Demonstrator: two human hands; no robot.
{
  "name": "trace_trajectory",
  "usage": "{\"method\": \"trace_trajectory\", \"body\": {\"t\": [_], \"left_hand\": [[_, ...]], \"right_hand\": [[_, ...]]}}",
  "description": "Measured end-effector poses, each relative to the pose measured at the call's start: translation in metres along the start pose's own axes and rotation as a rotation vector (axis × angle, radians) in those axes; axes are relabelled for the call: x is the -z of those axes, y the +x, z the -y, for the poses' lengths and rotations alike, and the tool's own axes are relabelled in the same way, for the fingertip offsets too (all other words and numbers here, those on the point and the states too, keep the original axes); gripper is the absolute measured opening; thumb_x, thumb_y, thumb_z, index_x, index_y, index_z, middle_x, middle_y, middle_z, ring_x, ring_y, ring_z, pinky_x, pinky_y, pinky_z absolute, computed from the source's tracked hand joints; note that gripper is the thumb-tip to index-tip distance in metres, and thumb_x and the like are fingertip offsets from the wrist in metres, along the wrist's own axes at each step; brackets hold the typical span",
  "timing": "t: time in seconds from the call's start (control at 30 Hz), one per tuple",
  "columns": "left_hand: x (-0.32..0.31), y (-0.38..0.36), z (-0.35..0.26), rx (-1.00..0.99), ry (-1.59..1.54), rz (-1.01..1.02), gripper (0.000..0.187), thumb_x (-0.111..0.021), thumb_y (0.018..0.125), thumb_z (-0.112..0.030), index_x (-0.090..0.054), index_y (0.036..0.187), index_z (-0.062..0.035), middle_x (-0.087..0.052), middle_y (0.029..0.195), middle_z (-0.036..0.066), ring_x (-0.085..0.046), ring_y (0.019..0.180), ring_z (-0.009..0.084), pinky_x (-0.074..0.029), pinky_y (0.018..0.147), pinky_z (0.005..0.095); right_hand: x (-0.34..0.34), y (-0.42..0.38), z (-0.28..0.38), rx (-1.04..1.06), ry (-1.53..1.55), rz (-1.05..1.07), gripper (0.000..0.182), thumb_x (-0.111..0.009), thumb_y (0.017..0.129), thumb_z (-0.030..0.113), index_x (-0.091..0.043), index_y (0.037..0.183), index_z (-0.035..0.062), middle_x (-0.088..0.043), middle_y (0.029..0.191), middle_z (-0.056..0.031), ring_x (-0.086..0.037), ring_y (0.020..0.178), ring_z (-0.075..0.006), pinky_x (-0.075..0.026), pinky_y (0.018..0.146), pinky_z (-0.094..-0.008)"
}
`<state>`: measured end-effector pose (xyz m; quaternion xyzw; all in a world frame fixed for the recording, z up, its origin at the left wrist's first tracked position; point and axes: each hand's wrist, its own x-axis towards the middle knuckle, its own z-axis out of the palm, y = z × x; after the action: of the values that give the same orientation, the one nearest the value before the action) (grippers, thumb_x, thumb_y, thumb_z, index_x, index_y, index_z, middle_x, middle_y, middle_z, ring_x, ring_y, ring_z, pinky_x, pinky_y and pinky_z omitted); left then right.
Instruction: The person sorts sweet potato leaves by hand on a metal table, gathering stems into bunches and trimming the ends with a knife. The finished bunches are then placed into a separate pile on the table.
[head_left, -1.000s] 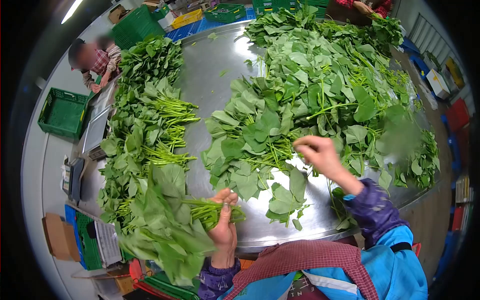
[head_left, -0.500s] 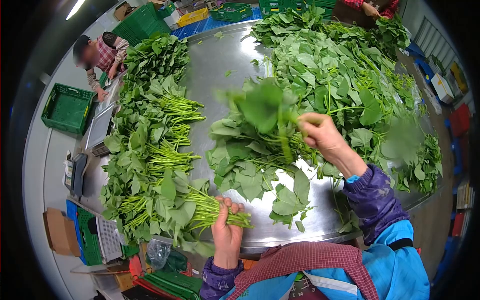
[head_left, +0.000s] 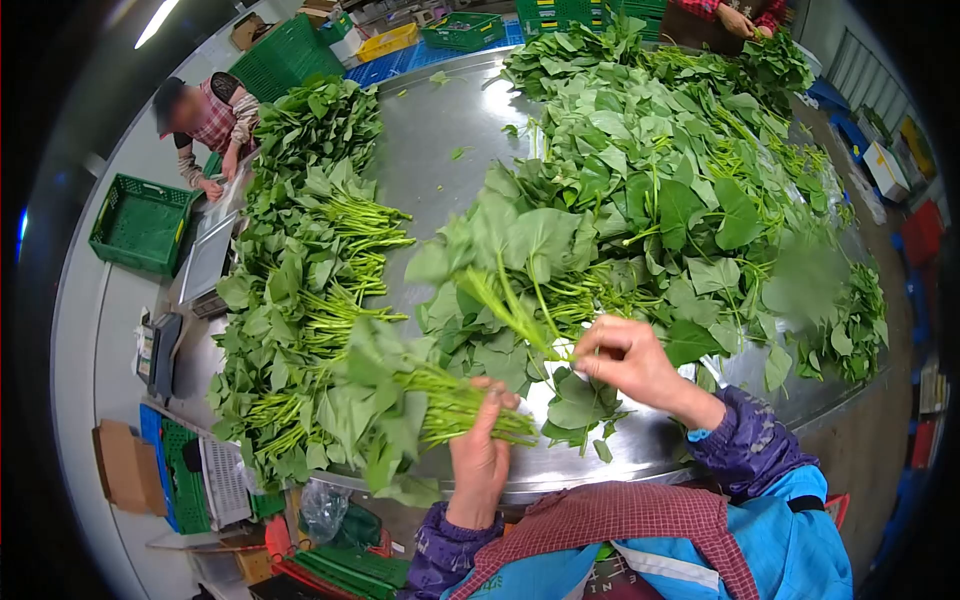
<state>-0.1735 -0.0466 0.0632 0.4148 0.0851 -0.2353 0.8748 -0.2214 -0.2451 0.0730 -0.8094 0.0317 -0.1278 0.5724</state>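
A bunch of leafy green stems (head_left: 450, 405) lies gripped in my left hand (head_left: 482, 455), the cut ends pointing right and the leaves spreading left. Between the thumb and fingers of my right hand (head_left: 635, 365) are a few leafy stems (head_left: 505, 305), their leaves up and to the left. My right hand is above and to the right of the bunch, apart from it. Beneath it, loose leaves (head_left: 580, 400) rest on the metal table (head_left: 430, 130). A large heap of loose greens (head_left: 640, 150) covers the table's right side.
Bundled greens (head_left: 300, 290) line the table's left side, stems facing right. A person (head_left: 215, 120) works at the far left, near a green crate (head_left: 140, 225). Another person's hand (head_left: 737, 22) is at the far right. A cardboard box (head_left: 130, 467) stands lower left.
My right hand has moved down and slightly left with its stems, closer to my left hand. My left hand has shifted right with the bunch.
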Motion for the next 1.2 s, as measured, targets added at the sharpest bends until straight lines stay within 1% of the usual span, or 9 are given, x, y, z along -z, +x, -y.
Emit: {"method": "trace_trajectory", "body": {"t": [0.2,0.43,0.63,0.73,0.77,0.87,0.97,1.07,1.2], "left_hand": [[-0.003,-0.002,0.009,0.120,0.099,-0.055,0.026,-0.057,0.079,0.002,-0.049,0.104,-0.0007,-0.056,0.095,0.006,-0.055,0.083,0.0145,-0.046,0.075,0.0285],[-0.003,-0.010,0.019,0.158,0.177,-0.020,0.019,-0.058,0.080,-0.001,-0.053,0.098,-0.0015,-0.057,0.091,0.006,-0.053,0.084,0.0144,-0.043,0.076,0.0281],[0.013,-0.003,0.010,0.033,-0.244,0.241,0.017,-0.061,0.079,-0.008,-0.050,0.091,-0.0078,-0.052,0.089,0.003,-0.048,0.087,0.0143,-0.040,0.078,0.0288],[0.030,0.004,-0.002,0.002,-0.276,0.159,0.015,-0.059,0.080,-0.010,-0.049,0.091,-0.0100,-0.051,0.088,0.003,-0.047,0.091,0.0166,-0.040,0.084,0.0333],[0.031,0.004,-0.003,-0.010,-0.246,0.163,0.015,-0.058,0.081,-0.010,-0.050,0.093,-0.0098,-0.052,0.092,0.004,-0.048,0.094,0.0175,-0.040,0.087,0.0355],[0.021,0.001,-0.006,0.064,-0.251,0.039,0.014,-0.054,0.084,-0.011,-0.051,0.098,-0.0095,-0.054,0.101,0.007,-0.049,0.101,0.0204,-0.039,0.091,0.0410],[0.028,0.002,-0.002,0.115,-0.302,0.148,0.013,-0.052,0.084,-0.012,-0.054,0.098,-0.0093,-0.050,0.118,0.005,-0.050,0.102,0.0188,-0.037,0.095,0.0436],[0.032,0.000,-0.004,0.126,-0.317,0.145,0.019,-0.052,0.085,-0.011,-0.050,0.103,-0.0088,-0.052,0.096,0.001,-0.052,0.087,0.0142,-0.038,0.095,0.0426],[0.026,0.000,-0.008,0.092,-0.338,0.080,0.024,-0.052,0.084,-0.009,-0.045,0.107,-0.0086,-0.045,0.079,-0.002,-0.049,0.075,0.0111,-0.038,0.095,0.0363]], "right_hand": [[-0.020,-0.024,0.015,0.081,-0.329,0.106,0.015,-0.066,0.071,0.019,-0.060,0.077,0.0072,-0.053,0.072,-0.0063,-0.055,0.060,-0.0212,-0.042,0.051,-0.0318],[-0.028,-0.021,-0.009,-0.362,0.239,0.330,0.023,-0.060,0.081,0.023,-0.058,0.077,0.0007,-0.046,0.057,0.0010,-0.041,0.056,-0.0055,-0.035,0.051,-0.0240],[0.018,-0.006,0.002,-0.125,0.300,-0.333,0.006,-0.051,0.078,0.007,-0.056,0.077,0.0048,-0.053,0.074,-0.0002,-0.048,0.072,-0.0079,-0.039,0.065,-0.0229],[0.070,0.020,0.014,-0.016,1.020,-0.574,0.039,-0.058,0.078,0.041,-0.054,0.099,0.0089,-0.050,0.093,0.0000,-0.045,0.064,-0.0096,-0.040,0.061,-0.0243],[0.077,0.024,0.017,-0.037,1.040,-0.447,0.036,-0.061,0.079,0.033,-0.054,0.105,0.0099,-0.053,0.091,-0.0007,-0.048,0.067,-0.0089,-0.041,0.060,-0.0257],[0.046,0.037,-0.024,-0.206,-0.013,-0.222,0.036,-0.063,0.074,0.024,-0.054,0.107,0.0108,-0.059,0.093,-0.0033,-0.056,0.067,-0.0122,-0.045,0.058,-0.0291],[0.013,0.046,-0.056,0.162,-0.928,-0.216,0.025,-0.068,0.067,0.024,-0.056,0.083,0.0092,-0.053,0.076,-0.0054,-0.056,0.060,-0.0236,-0.044,0.050,-0.0334],[0.005,0.061,-0.073,0.153,-1.079,-0.105,0.021,-0.067,0.067,0.022,-0.056,0.078,0.0083,-0.051,0.072,-0.0052,-0.057,0.060,-0.0225,-0.044,0.049,-0.0346],[0.027,0.076,-0.038,0.039,-0.217,-0.357,0.010,-0.059,0.077,0.015,-0.057,0.071,0.0065,-0.052,0.062,-0.0012,-0.051,0.051,-0.0144,-0.040,0.046,-0.0286]]}}
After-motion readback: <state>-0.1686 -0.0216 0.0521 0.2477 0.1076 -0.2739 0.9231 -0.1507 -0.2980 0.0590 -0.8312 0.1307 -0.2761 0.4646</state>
